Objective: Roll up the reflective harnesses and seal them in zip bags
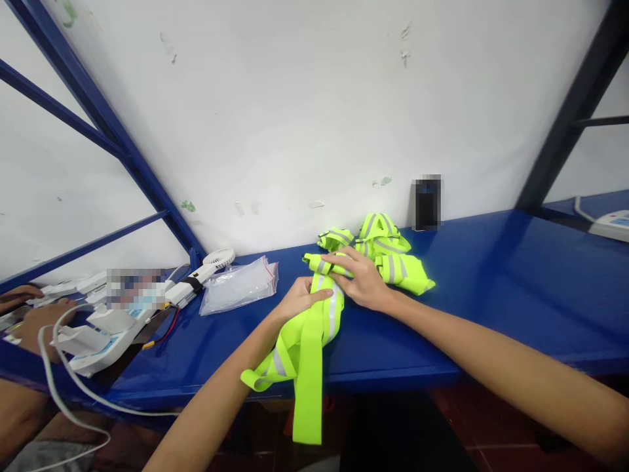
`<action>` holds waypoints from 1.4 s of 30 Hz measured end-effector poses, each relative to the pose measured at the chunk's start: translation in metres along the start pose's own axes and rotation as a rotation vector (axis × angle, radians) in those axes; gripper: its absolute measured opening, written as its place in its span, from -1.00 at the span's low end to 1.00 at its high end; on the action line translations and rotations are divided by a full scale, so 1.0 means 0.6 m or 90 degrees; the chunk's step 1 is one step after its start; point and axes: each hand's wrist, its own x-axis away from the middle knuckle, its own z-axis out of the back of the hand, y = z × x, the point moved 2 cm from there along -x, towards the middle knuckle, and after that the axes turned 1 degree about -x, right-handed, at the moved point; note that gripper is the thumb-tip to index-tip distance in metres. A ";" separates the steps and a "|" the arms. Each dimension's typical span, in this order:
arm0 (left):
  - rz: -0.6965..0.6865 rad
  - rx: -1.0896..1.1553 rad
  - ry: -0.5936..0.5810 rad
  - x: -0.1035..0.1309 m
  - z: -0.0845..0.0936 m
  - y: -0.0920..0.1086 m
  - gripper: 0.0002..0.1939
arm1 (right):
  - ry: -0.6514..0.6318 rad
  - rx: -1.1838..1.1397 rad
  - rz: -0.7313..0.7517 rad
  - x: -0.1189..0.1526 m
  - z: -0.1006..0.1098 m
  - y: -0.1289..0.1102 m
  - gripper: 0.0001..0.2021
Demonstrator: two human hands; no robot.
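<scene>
Both of my hands are on a neon yellow-green reflective strap (308, 354) with silver stripes, at the front middle of the blue table. My left hand (301, 298) grips its gathered middle, thumb on top. At its upper end, my right hand (361, 278) pinches a folded part between thumb and fingers. Two loose lengths of the strap hang past the table's front edge. Behind my hands lie more bundled reflective straps (381, 233), with another folded bundle (410, 274) just right of my right hand.
Clear zip bags (240, 285) lie to the left, by a white handheld fan (219, 257). Farther left are white devices with a cable (73, 380) and another person's hand (46, 328). A dark pixelated object (427, 204) stands against the wall. Blue frame posts (128, 154) rise at the left.
</scene>
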 end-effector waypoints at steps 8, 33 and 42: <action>-0.050 0.040 0.065 -0.004 0.010 -0.015 -0.65 | -0.157 -0.016 0.067 0.013 -0.009 -0.016 -0.59; -0.005 0.231 0.083 0.006 0.000 -0.009 -0.46 | -0.274 -0.294 -0.232 -0.014 0.027 -0.001 -0.01; -0.030 0.250 0.063 0.005 -0.004 -0.011 -0.42 | -0.194 -0.303 -0.240 -0.009 0.020 0.003 -0.43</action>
